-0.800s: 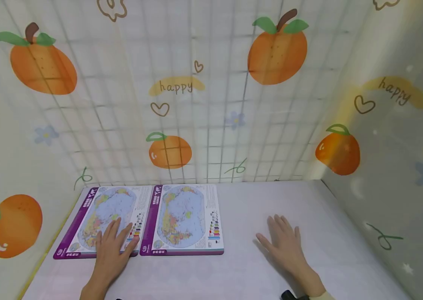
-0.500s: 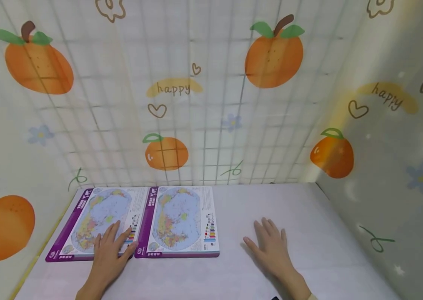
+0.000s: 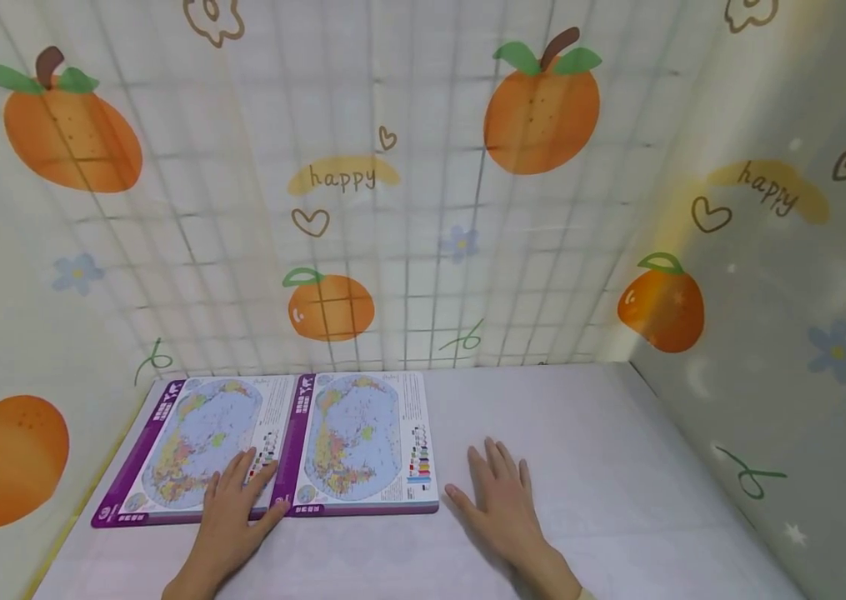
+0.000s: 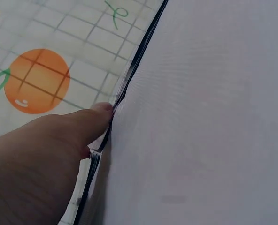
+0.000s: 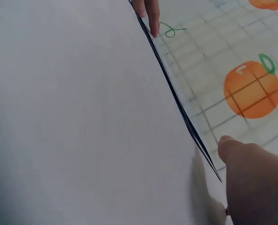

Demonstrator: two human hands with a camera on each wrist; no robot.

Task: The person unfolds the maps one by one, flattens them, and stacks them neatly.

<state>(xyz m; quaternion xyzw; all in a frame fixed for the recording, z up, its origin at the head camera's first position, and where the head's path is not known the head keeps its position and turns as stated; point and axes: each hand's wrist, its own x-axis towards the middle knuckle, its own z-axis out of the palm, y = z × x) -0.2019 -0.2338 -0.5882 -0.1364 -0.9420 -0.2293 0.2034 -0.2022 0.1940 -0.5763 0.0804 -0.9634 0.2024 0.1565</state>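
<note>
Two purple-bordered world maps lie side by side on the table, the left map and the right map. My left hand rests its spread fingers over the near right corner of the left map. Its thumb reaches the seam at the right map's near left corner. Just right of the right map, my right hand is spread and holds nothing; its thumb is close to that map's near right corner. Edge-on in the wrist views, the maps look thin, with layered dark edges.
A white cloth covers the table. Behind it hangs a pale curtain printed with oranges, hearts and "happy", with a wire grid showing through. More printed curtain closes off the right side.
My right hand has moved left toward the right map. My left hand has slid right, its thumb now at the seam. The head view has shifted slightly; the maps appear to lie still.
</note>
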